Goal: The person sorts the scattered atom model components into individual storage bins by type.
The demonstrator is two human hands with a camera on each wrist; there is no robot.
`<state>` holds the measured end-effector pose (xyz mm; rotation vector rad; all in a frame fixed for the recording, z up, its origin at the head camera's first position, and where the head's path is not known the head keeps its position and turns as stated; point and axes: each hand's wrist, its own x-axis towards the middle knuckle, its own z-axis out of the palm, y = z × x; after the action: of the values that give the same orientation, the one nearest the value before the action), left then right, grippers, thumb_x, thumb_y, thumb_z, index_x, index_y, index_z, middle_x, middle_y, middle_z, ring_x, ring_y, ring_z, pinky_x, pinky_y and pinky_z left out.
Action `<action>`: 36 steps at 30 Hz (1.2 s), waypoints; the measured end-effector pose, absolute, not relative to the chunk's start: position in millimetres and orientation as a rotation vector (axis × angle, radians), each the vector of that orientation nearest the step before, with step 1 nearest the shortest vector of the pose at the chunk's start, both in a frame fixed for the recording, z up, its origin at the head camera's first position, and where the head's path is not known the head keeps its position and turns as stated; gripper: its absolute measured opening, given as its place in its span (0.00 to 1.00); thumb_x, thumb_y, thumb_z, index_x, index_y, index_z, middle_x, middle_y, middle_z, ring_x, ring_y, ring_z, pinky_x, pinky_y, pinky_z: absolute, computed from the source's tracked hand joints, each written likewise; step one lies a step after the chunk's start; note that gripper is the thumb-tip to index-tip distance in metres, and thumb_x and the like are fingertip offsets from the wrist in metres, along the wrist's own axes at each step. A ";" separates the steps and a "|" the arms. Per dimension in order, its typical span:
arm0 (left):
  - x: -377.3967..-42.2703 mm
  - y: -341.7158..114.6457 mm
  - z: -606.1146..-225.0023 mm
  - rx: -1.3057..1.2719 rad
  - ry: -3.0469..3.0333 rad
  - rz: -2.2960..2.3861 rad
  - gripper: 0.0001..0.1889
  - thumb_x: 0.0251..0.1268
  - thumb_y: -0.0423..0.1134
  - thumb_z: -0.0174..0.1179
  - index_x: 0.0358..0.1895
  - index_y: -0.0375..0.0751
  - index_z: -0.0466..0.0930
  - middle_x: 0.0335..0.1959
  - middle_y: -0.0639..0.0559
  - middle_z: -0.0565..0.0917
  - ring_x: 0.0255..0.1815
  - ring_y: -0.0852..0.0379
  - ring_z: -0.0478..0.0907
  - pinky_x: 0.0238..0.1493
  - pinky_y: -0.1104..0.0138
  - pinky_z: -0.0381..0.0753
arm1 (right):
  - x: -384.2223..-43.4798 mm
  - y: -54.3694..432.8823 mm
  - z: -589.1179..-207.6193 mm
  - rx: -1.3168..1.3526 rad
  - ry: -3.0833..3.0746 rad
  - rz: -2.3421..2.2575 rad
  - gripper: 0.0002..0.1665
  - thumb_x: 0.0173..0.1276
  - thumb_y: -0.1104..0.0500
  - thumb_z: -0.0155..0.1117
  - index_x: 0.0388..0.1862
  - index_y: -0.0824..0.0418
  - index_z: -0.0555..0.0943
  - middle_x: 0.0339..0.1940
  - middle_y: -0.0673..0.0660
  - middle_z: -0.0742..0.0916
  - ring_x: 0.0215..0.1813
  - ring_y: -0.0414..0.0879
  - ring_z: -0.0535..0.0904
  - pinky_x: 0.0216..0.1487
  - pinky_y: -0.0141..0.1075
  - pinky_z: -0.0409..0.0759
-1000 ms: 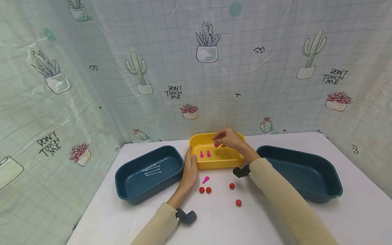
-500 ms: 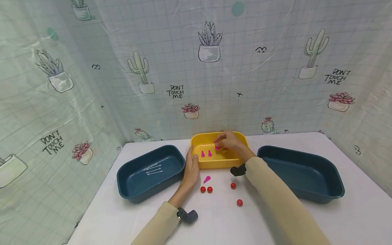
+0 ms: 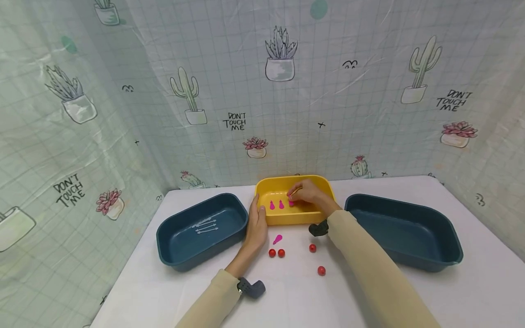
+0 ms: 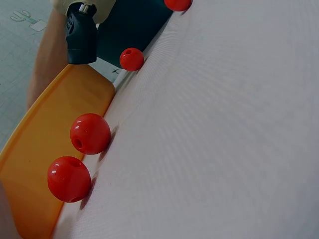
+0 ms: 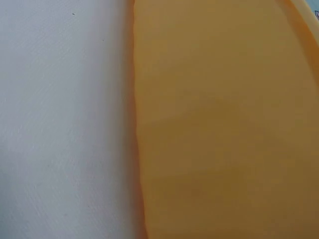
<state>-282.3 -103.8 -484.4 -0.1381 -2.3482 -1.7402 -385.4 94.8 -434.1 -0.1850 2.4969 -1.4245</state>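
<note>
Inside the yellow tray [image 3: 295,218], my right hand [image 3: 308,192] pinches a small pink pin-shaped piece [image 3: 291,203] between thumb and fingertips, low over the tray floor. Two like pink pieces [image 3: 281,204] lie in a row to its left. My left hand [image 3: 257,225] lies with straight fingers along the tray's left side, the thumb at its front left corner. Another pink piece [image 3: 278,239] lies on the table in front of the tray. The tray's outer wall [image 5: 224,119] fills much of the right wrist view, hiding the right fingers there.
Several red beads with holes [image 4: 90,134] lie on the white table before the tray. A dark blue bin [image 3: 180,255] holding thin grey rods [image 3: 207,226] stands left. Another dark blue bin [image 3: 410,228] is at right, beside the right forearm. A printed curtain [image 3: 311,114] hangs behind.
My right hand has lowered the pink piece towards the tray floor, beside the other two. My left hand has stayed at the tray's left side.
</note>
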 end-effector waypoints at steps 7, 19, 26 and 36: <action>-283.1 -103.3 -484.2 -0.132 -2.357 -1.735 0.30 0.87 0.47 0.37 0.85 0.47 0.47 0.86 0.49 0.51 0.87 0.47 0.47 0.86 0.48 0.45 | -383.3 94.2 -433.9 -0.232 2.511 -1.404 0.12 0.69 0.63 0.71 0.47 0.68 0.88 0.36 0.59 0.90 0.27 0.46 0.77 0.32 0.30 0.76; -284.0 -104.3 -485.9 -0.131 -2.355 -1.730 0.29 0.87 0.47 0.36 0.85 0.48 0.47 0.86 0.50 0.51 0.87 0.47 0.47 0.86 0.48 0.45 | -384.0 90.6 -437.4 -0.261 2.510 -1.356 0.10 0.70 0.64 0.70 0.47 0.67 0.88 0.35 0.58 0.86 0.25 0.46 0.75 0.33 0.30 0.79; -285.1 -103.3 -486.0 -0.131 -2.355 -1.736 0.29 0.87 0.46 0.37 0.85 0.47 0.47 0.86 0.49 0.51 0.87 0.46 0.47 0.86 0.47 0.45 | -384.3 89.2 -432.9 -0.216 2.508 -1.318 0.10 0.69 0.64 0.70 0.47 0.67 0.88 0.33 0.57 0.84 0.26 0.46 0.76 0.34 0.29 0.79; -285.0 -103.8 -484.5 -0.132 -2.357 -1.715 0.29 0.87 0.46 0.37 0.84 0.45 0.47 0.86 0.48 0.51 0.87 0.47 0.48 0.86 0.49 0.45 | -385.3 86.2 -432.3 -0.261 2.560 -1.253 0.10 0.69 0.64 0.70 0.46 0.68 0.88 0.31 0.56 0.85 0.25 0.44 0.75 0.30 0.28 0.77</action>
<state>-285.0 -103.8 -484.5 -0.1321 -2.3567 -1.7155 -385.3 86.2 -432.3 -0.2609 2.5596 -1.2532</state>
